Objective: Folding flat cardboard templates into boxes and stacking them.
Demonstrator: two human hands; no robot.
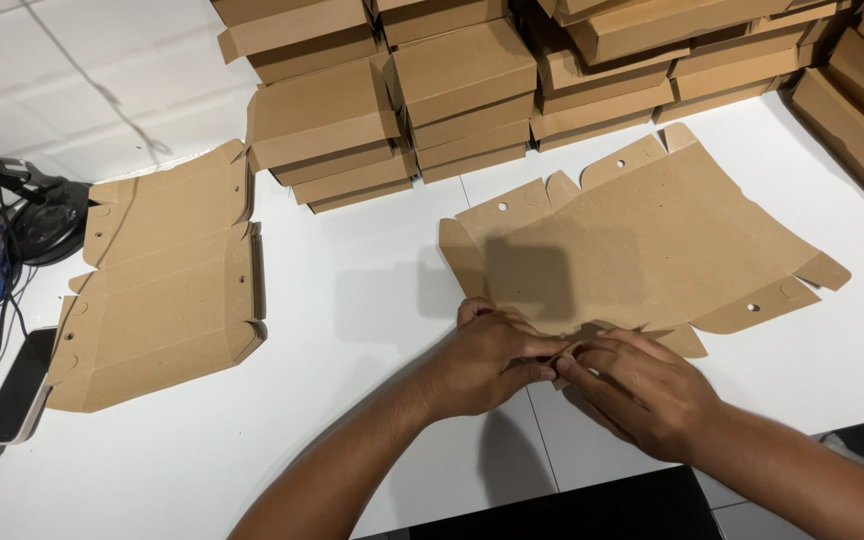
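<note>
Flat brown cardboard blank [642,250], unfolded, on white table.

Die-cut box blank of plain kraft board, lying flat with its long side running left to right and slightly skewed, the right end nearer the far edge. Fold creases divide it into panels. Rounded and angled flaps project along the far edge and at both ends; several flaps carry a small punched hole. The right-end flaps lie flat on the table. The near edge, at its middle, is pinched between the fingers of both hands, and a narrow flap there is lifted off the surface. A shadow falls across the left panel. No tears or stains visible.
</note>
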